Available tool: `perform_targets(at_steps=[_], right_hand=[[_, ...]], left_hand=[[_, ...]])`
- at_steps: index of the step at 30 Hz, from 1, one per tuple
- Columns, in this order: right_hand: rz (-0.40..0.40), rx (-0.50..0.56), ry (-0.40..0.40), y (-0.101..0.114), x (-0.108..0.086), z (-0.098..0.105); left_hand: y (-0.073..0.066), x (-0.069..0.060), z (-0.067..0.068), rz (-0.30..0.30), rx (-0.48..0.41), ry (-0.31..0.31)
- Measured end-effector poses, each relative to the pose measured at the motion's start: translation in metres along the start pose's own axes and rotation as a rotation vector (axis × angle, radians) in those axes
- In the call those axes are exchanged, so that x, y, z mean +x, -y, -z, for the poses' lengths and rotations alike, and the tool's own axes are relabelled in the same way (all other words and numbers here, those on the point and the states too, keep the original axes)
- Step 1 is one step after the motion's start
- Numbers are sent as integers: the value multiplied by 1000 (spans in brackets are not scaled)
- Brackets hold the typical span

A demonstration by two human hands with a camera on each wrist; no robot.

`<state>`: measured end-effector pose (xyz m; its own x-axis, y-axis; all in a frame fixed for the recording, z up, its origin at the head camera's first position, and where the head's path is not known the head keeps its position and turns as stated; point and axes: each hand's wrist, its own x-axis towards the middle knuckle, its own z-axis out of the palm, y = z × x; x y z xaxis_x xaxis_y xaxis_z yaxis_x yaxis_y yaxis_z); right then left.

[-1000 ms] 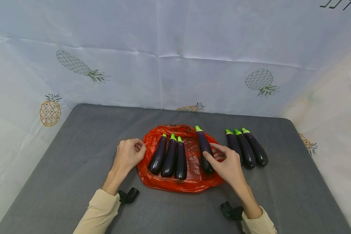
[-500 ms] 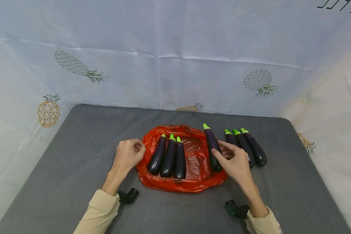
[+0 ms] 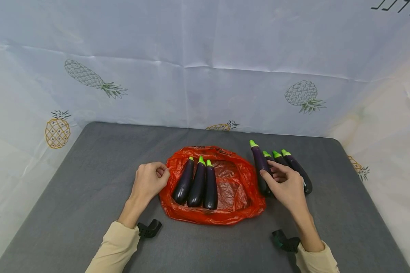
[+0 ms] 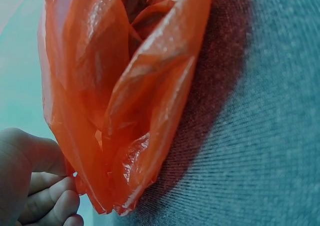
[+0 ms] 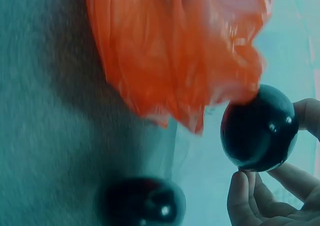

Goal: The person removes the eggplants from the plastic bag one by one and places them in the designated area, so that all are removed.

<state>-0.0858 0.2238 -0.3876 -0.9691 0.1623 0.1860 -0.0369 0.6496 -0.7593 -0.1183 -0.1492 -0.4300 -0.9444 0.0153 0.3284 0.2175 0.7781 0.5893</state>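
Grey tabletop below, left fingers pinch a bag, right fingers an eggplant (loose eggplants partly hidden behind).

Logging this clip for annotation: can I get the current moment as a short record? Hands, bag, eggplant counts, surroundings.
Left hand: pinches the edge of the red bag
Right hand: grips one eggplant beside the bag's right rim
Bag: mouth open, resting on the gray table
In bag: three eggplants, side by side
Right of bag: three more eggplants, partly hidden by the right hand and held eggplant
Eggplants total: seven
Backdrop: pale cloth, pineapple prints
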Motion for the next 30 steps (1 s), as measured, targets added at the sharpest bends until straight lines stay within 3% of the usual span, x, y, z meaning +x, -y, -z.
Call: perform_targets(at_steps=[17,30], right_hand=[[-30,-92,-153,-22,16,37],[-133,-165,-183,-44,27,62]], left_hand=[[1,0,-1,-5,-7,-5],[1,0,-1,-5,-3,-4]])
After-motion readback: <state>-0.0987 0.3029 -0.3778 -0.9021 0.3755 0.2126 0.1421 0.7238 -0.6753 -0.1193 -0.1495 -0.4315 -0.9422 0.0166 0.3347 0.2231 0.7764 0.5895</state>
